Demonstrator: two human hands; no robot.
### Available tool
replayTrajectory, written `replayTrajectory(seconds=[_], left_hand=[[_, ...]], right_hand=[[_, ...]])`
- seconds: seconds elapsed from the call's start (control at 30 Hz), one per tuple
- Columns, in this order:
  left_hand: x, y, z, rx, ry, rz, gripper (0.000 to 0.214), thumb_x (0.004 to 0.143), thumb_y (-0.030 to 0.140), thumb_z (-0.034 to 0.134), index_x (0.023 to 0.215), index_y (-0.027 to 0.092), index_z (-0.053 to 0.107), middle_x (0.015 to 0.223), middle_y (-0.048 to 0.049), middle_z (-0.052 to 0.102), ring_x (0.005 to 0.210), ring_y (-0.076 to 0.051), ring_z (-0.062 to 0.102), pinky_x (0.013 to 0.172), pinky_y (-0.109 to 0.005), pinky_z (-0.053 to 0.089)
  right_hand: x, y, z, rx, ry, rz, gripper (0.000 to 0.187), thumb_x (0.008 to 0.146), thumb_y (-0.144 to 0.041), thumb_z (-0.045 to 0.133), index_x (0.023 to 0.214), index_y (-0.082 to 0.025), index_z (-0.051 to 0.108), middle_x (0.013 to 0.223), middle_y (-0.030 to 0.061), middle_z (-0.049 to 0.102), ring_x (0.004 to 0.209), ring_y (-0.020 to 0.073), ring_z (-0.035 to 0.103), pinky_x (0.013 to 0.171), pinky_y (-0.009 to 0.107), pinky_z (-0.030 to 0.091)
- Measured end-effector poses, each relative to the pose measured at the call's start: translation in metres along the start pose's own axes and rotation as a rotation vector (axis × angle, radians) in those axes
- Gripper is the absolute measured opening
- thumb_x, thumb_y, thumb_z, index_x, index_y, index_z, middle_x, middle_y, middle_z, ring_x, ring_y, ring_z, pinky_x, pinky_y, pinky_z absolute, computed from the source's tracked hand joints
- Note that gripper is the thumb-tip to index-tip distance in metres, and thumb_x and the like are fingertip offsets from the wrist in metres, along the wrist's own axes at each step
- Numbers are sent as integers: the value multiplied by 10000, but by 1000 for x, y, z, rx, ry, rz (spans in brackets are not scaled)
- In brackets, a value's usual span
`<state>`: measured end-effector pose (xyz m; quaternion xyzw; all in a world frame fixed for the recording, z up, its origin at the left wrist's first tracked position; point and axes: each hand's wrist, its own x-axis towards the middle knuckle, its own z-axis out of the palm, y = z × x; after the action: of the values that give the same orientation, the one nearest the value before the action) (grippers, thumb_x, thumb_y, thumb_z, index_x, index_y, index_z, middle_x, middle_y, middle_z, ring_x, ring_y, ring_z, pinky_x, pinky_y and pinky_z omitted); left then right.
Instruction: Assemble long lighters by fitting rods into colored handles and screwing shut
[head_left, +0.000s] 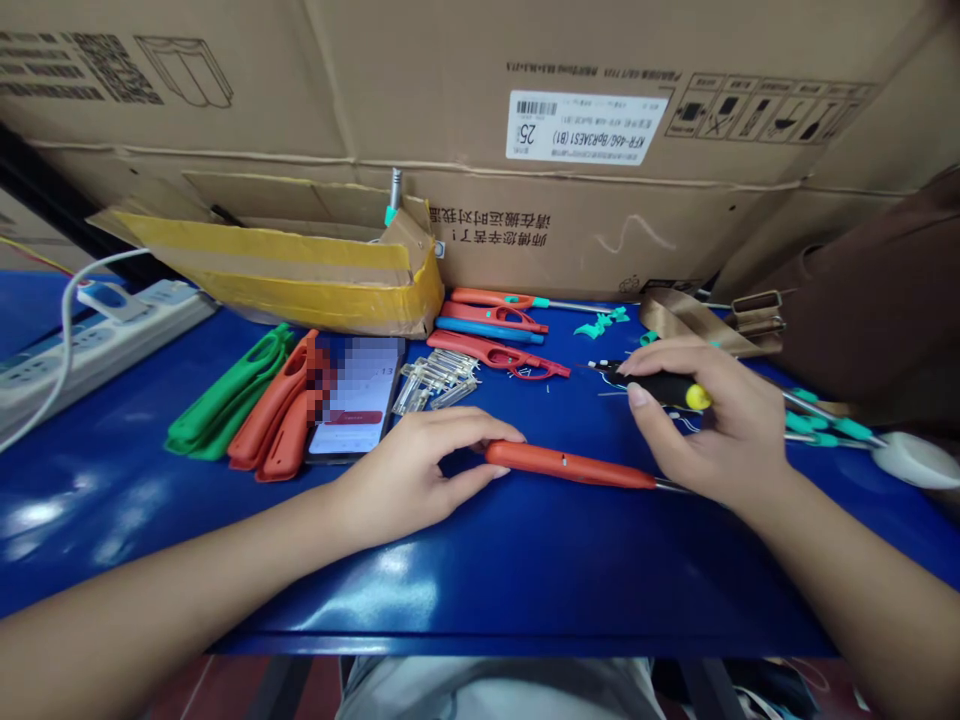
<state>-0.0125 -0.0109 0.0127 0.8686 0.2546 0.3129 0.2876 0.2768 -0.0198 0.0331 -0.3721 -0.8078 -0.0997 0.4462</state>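
Observation:
My left hand (420, 460) pinches the rounded end of an orange-red lighter (570, 467) with a long metal tube, which lies level just above or on the blue table. The lighter's tube passes below my right hand (712, 410). That hand has its thumb and fingers around a black-handled screwdriver (664, 387) with a yellow end, its thin tip pointing left. Close to its tip are small white bits and thin wires. Clear fuel tanks (435, 380) with metal tops lie in a pile beyond my left hand. A red lighter shell (499, 352) lies behind them.
Green shells (229, 395), orange shells (277, 405) and a phone (356, 400) lie on the left. A cut-open carton (285, 265) stands behind them, near a power strip (105, 340). Teal-tipped metal tubes (832, 420) and a white object (919, 460) are at right. A large cardboard box (450, 90) walls the back.

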Motion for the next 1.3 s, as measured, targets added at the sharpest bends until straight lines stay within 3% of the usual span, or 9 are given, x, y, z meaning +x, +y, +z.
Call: replayTrajectory(seconds=[0.17, 0.4, 0.63, 0.9, 1.1, 1.3], left_hand=[[0, 3, 0, -69, -3, -4, 276, 920, 150, 735, 1195, 174, 737, 1119, -38, 793, 993, -142, 751, 930, -222, 566], [2, 9, -2, -225, 15, -94, 215, 835, 133, 819, 1045, 178, 808, 1008, -51, 813, 905, -174, 776, 862, -257, 615], [3, 19, -7, -188, 80, -98, 171, 815, 146, 838, 982, 162, 801, 935, -40, 812, 807, -157, 760, 773, -246, 604], [3, 4, 0, -332, 94, -355, 236, 831, 223, 790, 1050, 133, 786, 780, -19, 771, 648, -115, 696, 607, -196, 580], [1, 1, 4, -460, 12, -510, 300, 830, 271, 802, 1101, 145, 785, 715, -12, 768, 606, -130, 712, 586, -214, 587], [0, 1, 5, -425, 5, -538, 330, 853, 325, 798, 1134, 154, 779, 744, -22, 781, 643, -159, 732, 609, -248, 603]], right_hand=[[0, -1, 1, -6, -6, 0, 264, 829, -137, 666, 1048, -281, 637, 918, 40, 738, 844, 246, 732, 770, 412, 594], [-1, -4, -1, 1, -18, 23, 272, 828, -152, 668, 1055, -300, 643, 925, 42, 745, 851, 262, 735, 793, 445, 593], [-1, -4, -1, -3, -42, 12, 271, 821, -153, 668, 1048, -298, 640, 920, 38, 746, 827, 258, 734, 756, 426, 585], [-2, -2, 1, 59, -46, 50, 230, 823, -154, 674, 1010, -285, 643, 901, 44, 740, 830, 255, 733, 756, 411, 590], [-2, -6, 4, 152, -115, -4, 232, 838, -132, 652, 1024, -268, 628, 886, 50, 734, 823, 243, 737, 756, 399, 608], [-2, -7, 4, 163, -106, -7, 260, 827, -127, 653, 1039, -276, 637, 877, 37, 741, 800, 239, 742, 764, 403, 614]])
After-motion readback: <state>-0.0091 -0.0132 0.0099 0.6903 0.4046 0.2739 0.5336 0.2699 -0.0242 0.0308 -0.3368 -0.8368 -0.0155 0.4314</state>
